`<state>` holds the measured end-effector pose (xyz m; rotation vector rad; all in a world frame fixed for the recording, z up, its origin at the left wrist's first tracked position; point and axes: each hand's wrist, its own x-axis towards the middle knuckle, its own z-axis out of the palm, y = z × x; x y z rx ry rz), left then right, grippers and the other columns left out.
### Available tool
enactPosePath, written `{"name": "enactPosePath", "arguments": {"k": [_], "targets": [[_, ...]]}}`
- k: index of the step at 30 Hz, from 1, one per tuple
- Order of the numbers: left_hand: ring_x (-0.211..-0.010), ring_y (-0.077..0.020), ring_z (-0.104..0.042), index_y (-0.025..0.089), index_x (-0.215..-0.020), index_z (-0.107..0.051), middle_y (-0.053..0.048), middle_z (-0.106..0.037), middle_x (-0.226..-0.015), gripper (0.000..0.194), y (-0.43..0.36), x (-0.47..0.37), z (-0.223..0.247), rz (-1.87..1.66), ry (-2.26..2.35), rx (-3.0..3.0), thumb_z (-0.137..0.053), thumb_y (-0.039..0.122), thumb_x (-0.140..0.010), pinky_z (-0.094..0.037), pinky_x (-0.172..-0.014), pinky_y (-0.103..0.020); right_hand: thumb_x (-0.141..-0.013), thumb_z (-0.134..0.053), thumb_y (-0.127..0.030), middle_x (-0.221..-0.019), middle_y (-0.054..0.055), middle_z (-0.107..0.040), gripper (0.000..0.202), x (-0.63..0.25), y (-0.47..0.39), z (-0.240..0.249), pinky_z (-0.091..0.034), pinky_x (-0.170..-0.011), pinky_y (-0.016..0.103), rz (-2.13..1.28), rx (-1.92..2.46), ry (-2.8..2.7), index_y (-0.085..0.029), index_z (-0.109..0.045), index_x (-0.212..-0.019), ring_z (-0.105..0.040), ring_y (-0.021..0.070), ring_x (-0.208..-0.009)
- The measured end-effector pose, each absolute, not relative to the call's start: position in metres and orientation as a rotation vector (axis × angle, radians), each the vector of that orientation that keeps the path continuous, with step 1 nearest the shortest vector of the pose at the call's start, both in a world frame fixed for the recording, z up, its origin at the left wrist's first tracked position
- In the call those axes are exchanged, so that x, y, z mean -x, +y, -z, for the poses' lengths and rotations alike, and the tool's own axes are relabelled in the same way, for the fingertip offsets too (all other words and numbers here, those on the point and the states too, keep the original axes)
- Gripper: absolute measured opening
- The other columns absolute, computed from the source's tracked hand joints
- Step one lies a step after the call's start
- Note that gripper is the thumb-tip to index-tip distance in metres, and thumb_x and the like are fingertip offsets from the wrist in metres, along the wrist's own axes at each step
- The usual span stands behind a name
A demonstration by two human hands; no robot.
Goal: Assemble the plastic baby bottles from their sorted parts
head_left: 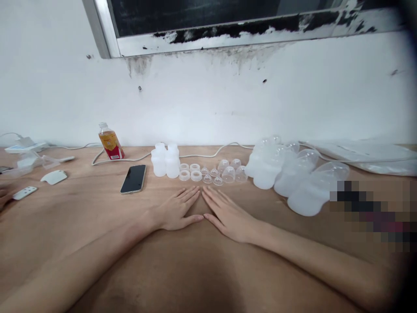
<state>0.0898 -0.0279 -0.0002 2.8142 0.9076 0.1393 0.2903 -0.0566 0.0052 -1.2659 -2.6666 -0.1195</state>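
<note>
Table [156, 278]: left hand [174, 211] and right hand [235, 221] flat, open, empty. Beyond, a cluster [304, 198] of bottles and domes, joining unclear; bottles [159, 161], domes [228, 174], rings [196, 175], teats [218, 181] apparently await assembly.

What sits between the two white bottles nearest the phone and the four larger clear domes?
Between the white bottles and the larger clear domes: four white rings, then four small clear teats. Head view shows it.
</note>
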Motion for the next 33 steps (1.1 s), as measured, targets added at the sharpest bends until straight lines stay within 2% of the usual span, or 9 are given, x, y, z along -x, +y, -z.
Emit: {"name": "enactPosePath", "arguments": {"k": [3, 11, 17, 20, 23, 25, 27, 29, 33], "targets": [[-0.129, -0.0173, -0.008, 0.01, -0.133, -0.008, -0.011, -0.011, -0.139, 0.068, -0.027, -0.091, 0.003, -0.145, 0.922, -2.85, -0.02, 0.054, -0.082, -0.008, -0.105, -0.031, -0.087, -0.021, -0.041, -0.137, 0.013, -0.02, 0.058, -0.286, -0.057, 0.015, -0.021, -0.102, 0.04, -0.005, 1.325, -2.685, -0.004, -0.025, -0.131, -0.015, 0.0223, -0.126], [-0.129, -0.0176, -0.008, 0.008, -0.133, -0.007, -0.011, -0.01, -0.139, 0.069, -0.028, -0.092, 0.001, -0.141, 0.929, -2.834, -0.019, 0.053, -0.082, -0.007, -0.105, -0.031, -0.086, -0.022, -0.042, -0.138, 0.011, -0.015, 0.059, -0.289, -0.055, 0.01, -0.019, -0.103, 0.04, -0.05, 1.32, -2.675, -0.004, -0.024, -0.131, -0.012, 0.0213, -0.127], [-0.128, -0.0187, -0.01, 0.007, -0.133, -0.009, -0.012, -0.012, -0.139, 0.069, -0.029, -0.091, 0.001, -0.162, 0.921, -2.841, -0.022, 0.053, -0.082, -0.009, -0.105, -0.032, -0.086, -0.024, -0.041, -0.136, 0.014, -0.021, 0.057, -0.288, -0.055, 0.014, -0.021, -0.102, 0.041, -0.037, 1.289, -2.657, -0.004, -0.027, -0.13, -0.016, 0.0222, -0.126], [-0.127, -0.0208, -0.017, 0.008, -0.132, -0.015, -0.014, -0.018, -0.138, 0.067, -0.028, -0.091, 0.002, -0.212, 0.921, -2.861, -0.024, 0.052, -0.082, -0.015, -0.104, -0.035, -0.085, -0.029, -0.038, -0.133, 0.015, -0.03, 0.053, -0.289, -0.053, 0.013, -0.026, -0.099, 0.041, 0.023, 1.244, -2.616, -0.005, -0.034, -0.126, -0.025, 0.0237, -0.123], [-0.118, -0.0224, -0.035, 0.011, -0.124, -0.034, -0.012, -0.038, -0.129, 0.054, -0.02, -0.096, 0.003, -0.349, 0.979, -2.899, -0.03, 0.045, -0.083, -0.028, -0.098, -0.036, -0.084, -0.034, -0.029, -0.114, 0.013, -0.05, 0.036, -0.291, -0.045, 0.012, -0.038, -0.089, 0.037, 0.091, 1.24, -2.495, -0.011, -0.049, -0.111, -0.046, 0.0228, -0.106], [-0.11, -0.0214, -0.043, 0.012, -0.118, -0.041, -0.011, -0.045, -0.122, 0.044, -0.01, -0.102, 0.004, -0.486, 1.037, -2.903, -0.034, 0.038, -0.082, -0.034, -0.094, -0.034, -0.082, -0.037, -0.025, -0.095, 0.01, -0.058, 0.031, -0.294, -0.036, 0.012, -0.044, -0.075, 0.034, 0.087, 1.334, -2.342, -0.013, -0.048, -0.108, -0.056, 0.0209, -0.086], [-0.109, -0.0213, -0.043, 0.012, -0.119, -0.039, -0.012, -0.041, -0.124, 0.043, 0.0, -0.107, 0.007, -0.599, 1.098, -2.89, -0.037, 0.033, -0.081, -0.037, -0.091, -0.033, -0.08, -0.04, -0.026, -0.082, 0.008, -0.06, 0.037, -0.299, -0.025, 0.014, -0.045, -0.063, 0.032, 0.04, 1.447, -2.161, -0.012, -0.04, -0.115, -0.058, 0.0196, -0.07], [-0.112, -0.0233, -0.041, 0.012, -0.122, -0.034, -0.013, -0.033, -0.13, 0.047, 0.008, -0.111, 0.009, -0.651, 1.166, -2.883, -0.039, 0.032, -0.08, -0.038, -0.09, -0.035, -0.08, -0.042, -0.027, -0.075, 0.006, -0.06, 0.044, -0.303, -0.013, 0.016, -0.044, -0.06, 0.031, -0.011, 1.513, -2.024, -0.011, -0.034, -0.12, -0.057, 0.0192, -0.064], [-0.113, -0.0241, -0.04, 0.011, -0.119, -0.037, -0.012, -0.04, -0.125, 0.045, 0.013, -0.113, 0.011, -0.665, 1.178, -2.912, -0.04, 0.032, -0.08, -0.034, -0.094, -0.038, -0.08, -0.043, -0.028, -0.071, 0.005, -0.062, 0.036, -0.309, 0.002, 0.018, -0.042, -0.063, 0.03, -0.087, 1.546, -1.932, -0.012, -0.046, -0.111, -0.057, 0.0198, -0.065]]}}
